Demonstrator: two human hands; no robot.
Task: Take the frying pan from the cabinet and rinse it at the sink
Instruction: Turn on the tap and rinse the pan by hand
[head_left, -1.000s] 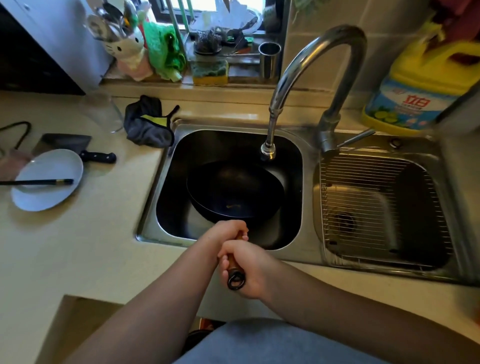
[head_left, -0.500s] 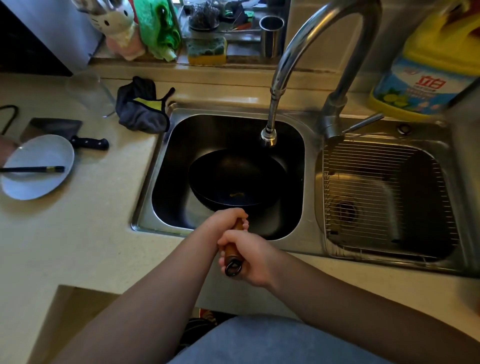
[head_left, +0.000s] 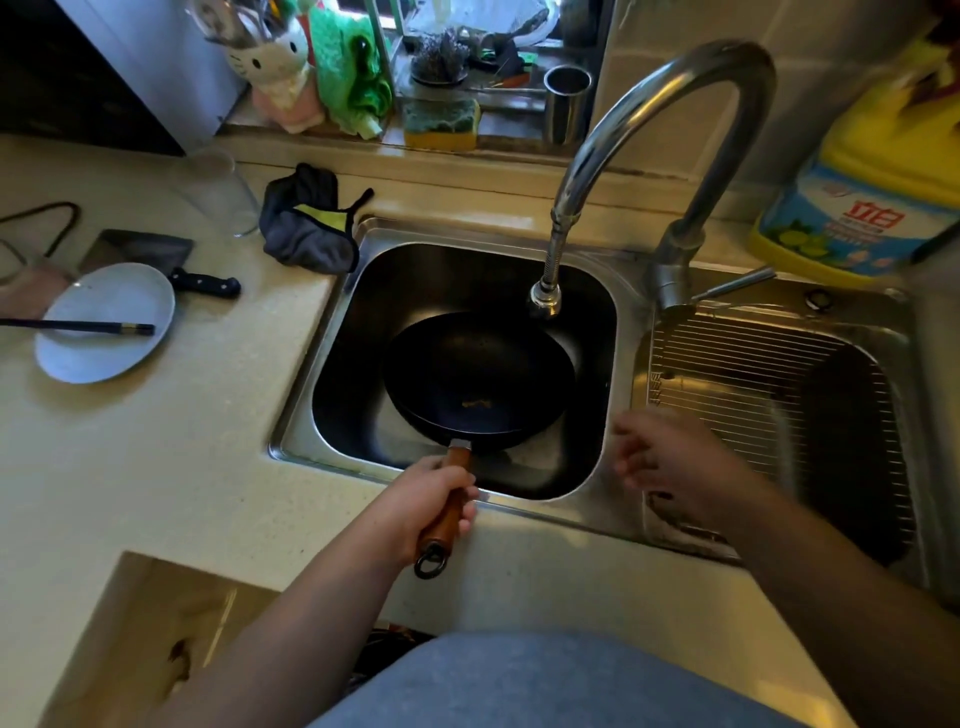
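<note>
A black frying pan (head_left: 478, 379) with a brown wooden handle lies in the left basin of the steel sink (head_left: 332, 332), just below the faucet spout (head_left: 545, 299). A small yellowish speck sits on the pan's floor. My left hand (head_left: 421, 506) is shut around the handle at the sink's front rim, and the handle's ring sticks out below my fist. My right hand (head_left: 670, 460) is blurred, empty, fingers apart, over the divider between the two basins. No water runs from the spout.
The faucet lever (head_left: 735, 283) points right over the right basin, which holds a wire rack (head_left: 779, 415). On the counter to the left are a white plate (head_left: 106, 322) with chopsticks, a cleaver (head_left: 171, 260), a glass and a grey cloth (head_left: 309, 228). A yellow detergent jug (head_left: 862, 208) stands back right.
My right hand has let go of the pan handle and swung right toward the second basin. My left hand keeps hold of the handle, and the pan stays in the left basin.
</note>
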